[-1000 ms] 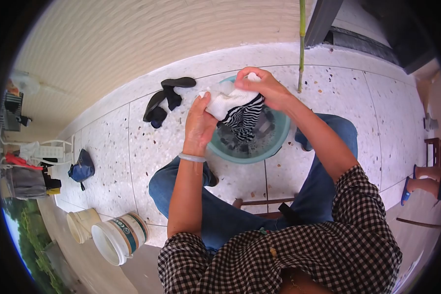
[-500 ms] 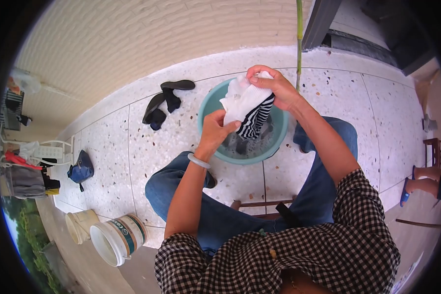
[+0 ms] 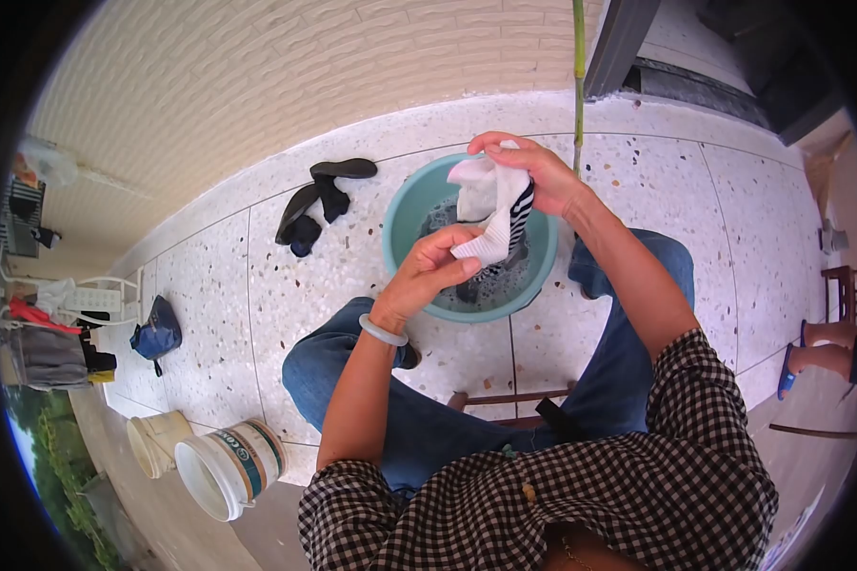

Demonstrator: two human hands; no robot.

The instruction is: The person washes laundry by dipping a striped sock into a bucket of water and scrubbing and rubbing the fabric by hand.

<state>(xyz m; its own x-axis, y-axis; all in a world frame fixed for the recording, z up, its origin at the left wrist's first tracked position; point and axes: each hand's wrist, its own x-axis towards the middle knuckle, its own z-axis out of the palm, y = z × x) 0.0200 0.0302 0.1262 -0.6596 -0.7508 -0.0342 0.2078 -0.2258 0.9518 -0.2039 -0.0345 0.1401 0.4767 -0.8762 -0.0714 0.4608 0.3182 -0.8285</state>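
A white cloth point(image 3: 488, 198) with a black-and-white striped part is stretched between both hands above a teal basin point(image 3: 397, 214). My left hand point(image 3: 430, 271), with a pale bracelet at the wrist, pinches its lower left end over the basin's near side. The upper right end is gripped by my right hand point(image 3: 540, 174), fingers curled over the top. Inside the basin, dark cloth point(image 3: 471, 288) lies in sudsy water, partly hidden beneath the held cloth and my left hand.
Dark shoes point(image 3: 298, 211) with dark cloth on them lie left of the basin. Farther left are a blue bag point(image 3: 159, 329) and two buckets point(image 3: 229, 466). A green pole point(image 3: 579, 86) stands behind. Another person's legs point(image 3: 828, 347) show at far right.
The white cloth has been drawn narrower and folded, and its striped part shows less. My left hand has turned and shifted slightly right; my right hand has barely moved.
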